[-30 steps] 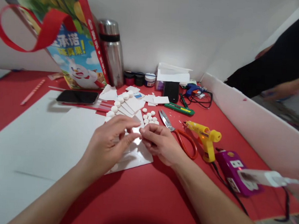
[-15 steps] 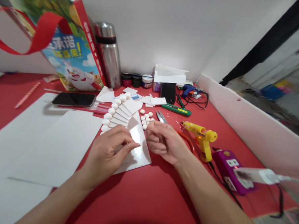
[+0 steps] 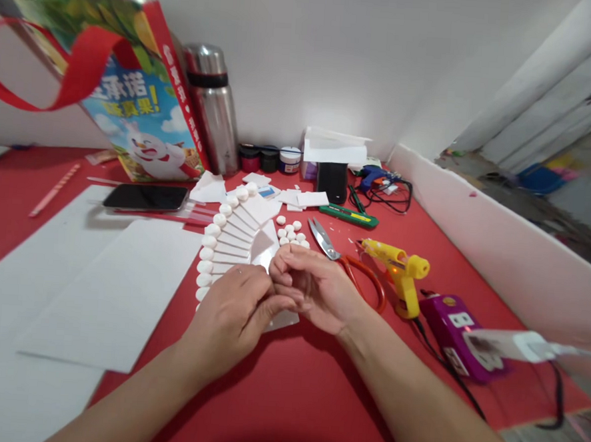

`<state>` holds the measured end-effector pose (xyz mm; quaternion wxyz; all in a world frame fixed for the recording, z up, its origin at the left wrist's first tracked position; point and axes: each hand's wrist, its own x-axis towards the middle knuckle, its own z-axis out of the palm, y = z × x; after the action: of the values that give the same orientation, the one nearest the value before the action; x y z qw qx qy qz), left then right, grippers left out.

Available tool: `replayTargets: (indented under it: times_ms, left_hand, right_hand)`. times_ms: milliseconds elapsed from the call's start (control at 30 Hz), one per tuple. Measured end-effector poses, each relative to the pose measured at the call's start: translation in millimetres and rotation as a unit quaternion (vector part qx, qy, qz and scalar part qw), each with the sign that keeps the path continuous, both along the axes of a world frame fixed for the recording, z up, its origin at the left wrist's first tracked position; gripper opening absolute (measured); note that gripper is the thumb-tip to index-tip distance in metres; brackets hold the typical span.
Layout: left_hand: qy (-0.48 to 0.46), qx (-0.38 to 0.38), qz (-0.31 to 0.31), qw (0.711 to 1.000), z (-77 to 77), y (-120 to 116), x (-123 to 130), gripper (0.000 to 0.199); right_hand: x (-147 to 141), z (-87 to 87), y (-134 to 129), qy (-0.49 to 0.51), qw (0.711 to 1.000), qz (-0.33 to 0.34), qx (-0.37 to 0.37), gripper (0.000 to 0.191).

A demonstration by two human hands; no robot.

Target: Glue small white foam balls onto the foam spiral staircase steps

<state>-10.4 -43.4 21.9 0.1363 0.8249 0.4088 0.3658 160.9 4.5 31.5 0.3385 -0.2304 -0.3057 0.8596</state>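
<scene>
My left hand (image 3: 234, 310) and my right hand (image 3: 319, 286) meet above a white board (image 3: 287, 320), fingertips touching. Both are closed with curled fingers; whatever lies between the fingertips is hidden or too small to name. Beyond my left hand, thin sticks (image 3: 231, 247) fan out from the board, each tipped with a white rounded piece (image 3: 207, 253). Part of this fan is covered by my hands. A cluster of loose white rounded pieces (image 3: 291, 233) lies just past my right hand.
Red-handled scissors (image 3: 327, 243), a yellow glue gun (image 3: 397, 264) and a purple power strip (image 3: 461, 334) lie to the right. A green cutter (image 3: 350, 216) is behind. White sheets (image 3: 106, 289), a phone (image 3: 145, 197), a steel flask (image 3: 215, 109) and a printed bag (image 3: 156, 119) stand left.
My hands have come together: the left moved right, and the right moved slightly left to meet it. More of the stick fan and the scissors now shows.
</scene>
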Motion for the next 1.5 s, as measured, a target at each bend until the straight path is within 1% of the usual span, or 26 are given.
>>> replayTargets:
  times_ms: [100,133,200,267,300,333,400,433,467,500,533,567,600,667,700,733,767,833,900,967,1067,1133,1267,1400,1467,1500]
  left_hand:
    - [-0.005,0.039,-0.031,0.999,1.1,-0.4,-2.0,0.016]
    - [-0.009,0.040,-0.039,0.998,1.9,-0.3,-3.0,0.016]
    - [-0.020,0.010,-0.033,0.999,4.3,0.5,-4.9,0.019]
    - [-0.028,-0.024,0.000,0.999,7.0,1.4,-6.6,0.023]
    - [-0.027,-0.031,0.016,0.999,8.1,1.8,-7.1,0.024]
    - [-0.022,-0.028,0.025,0.999,8.7,2.1,-7.2,0.024]
    - [0.003,-0.008,0.015,1.000,8.3,2.3,-5.6,0.021]
    - [0.031,0.000,-0.003,1.000,7.1,2.1,-3.7,0.019]
    - [0.068,0.005,-0.024,0.997,5.3,1.6,-1.2,0.017]
    - [0.114,0.009,-0.046,0.992,3.2,0.9,1.9,0.015]
    - [0.162,0.009,-0.065,0.985,1.0,0.0,5.3,0.013]
    - [0.207,0.010,-0.079,0.975,-1.1,-1.0,8.7,0.014]
    - [0.242,0.012,-0.086,0.966,-2.9,-2.1,11.7,0.019]
    - [0.284,0.015,-0.083,0.955,-4.7,-3.7,15.6,0.024]
    - [0.297,0.012,-0.076,0.952,-4.8,-4.2,16.2,0.021]
    - [0.307,0.007,-0.066,0.949,-4.3,-4.4,15.9,0.018]
    - [0.314,-0.002,-0.058,0.948,-3.6,-4.3,14.8,0.015]
    - [0.321,-0.020,-0.052,0.945,-1.7,-3.5,11.2,0.014]
    - [0.325,-0.034,-0.055,0.944,0.0,-2.6,7.3,0.015]
    - [0.327,-0.043,-0.058,0.942,1.2,-2.3,4.3,0.017]
    - [0.323,-0.056,-0.061,0.943,2.8,-3.0,2.4,0.017]
    - [0.317,-0.057,-0.060,0.945,3.7,-3.7,2.0,0.018]
    - [0.295,-0.043,-0.052,0.953,2.2,-2.3,-0.6,0.025]
    - [0.198,-0.028,-0.023,0.980,-2.7,2.0,-8.2,0.023]
    - [0.157,0.006,-0.025,0.987,-3.7,1.1,-10.5,0.019]
    - [0.146,0.033,-0.037,0.988,-3.4,-1.1,-10.0,0.017]
  right_hand:
    - [1.1,0.6,-0.1,0.026,0.999,0.036,-0.019,0.019]
    - [1.6,1.1,-0.1,0.034,0.998,0.047,-0.024,0.019]
    - [2.7,3.0,-0.2,0.045,0.997,0.059,-0.023,0.019]
    - [4.9,6.4,0.4,0.049,0.997,0.055,-0.002,0.018]
    - [6.7,8.5,1.4,0.046,0.998,0.041,0.014,0.018]
    - [9.2,10.6,2.8,0.036,0.999,0.011,0.034,0.019]
    - [15.6,14.1,7.1,-0.009,0.992,-0.098,0.073,0.022]
    - [19.2,15.0,9.7,-0.045,0.981,-0.162,0.091,0.023]
    - [22.8,15.1,12.4,-0.088,0.964,-0.226,0.113,0.024]
    - [26.2,14.5,14.8,-0.141,0.940,-0.277,0.142,0.024]
    - [29.2,13.2,16.9,-0.207,0.909,-0.313,0.184,0.024]
    - [31.6,11.4,18.5,-0.284,0.867,-0.334,0.238,0.024]
    - [33.3,9.3,19.6,-0.361,0.816,-0.340,0.297,0.023]
    - [34.6,5.3,20.2,-0.485,0.713,-0.316,0.396,0.015]
    - [34.3,3.6,20.0,-0.525,0.678,-0.289,0.426,0.009]
    - [33.3,2.4,19.6,-0.553,0.656,-0.259,0.444,0.004]
    - [32.0,1.5,19.1,-0.573,0.646,-0.224,0.453,0.004]
    - [28.9,0.5,18.1,-0.598,0.632,-0.158,0.466,0.008]
    - [26.0,0.0,17.1,-0.610,0.622,-0.109,0.479,0.008]
    - [23.8,-0.7,16.2,-0.625,0.606,-0.079,0.486,0.010]
    - [21.4,-2.4,15.0,-0.664,0.574,-0.049,0.476,0.014]
    - [20.0,-3.8,14.3,-0.679,0.561,-0.033,0.471,0.012]
    - [18.7,-5.1,13.3,-0.680,0.559,-0.033,0.473,0.009]
    - [20.0,-3.9,13.1,-0.674,0.565,-0.073,0.470,0.017]
    - [20.7,-3.6,13.5,-0.667,0.570,-0.088,0.472,0.017]
    - [20.7,-3.7,13.7,-0.663,0.575,-0.088,0.472,0.015]
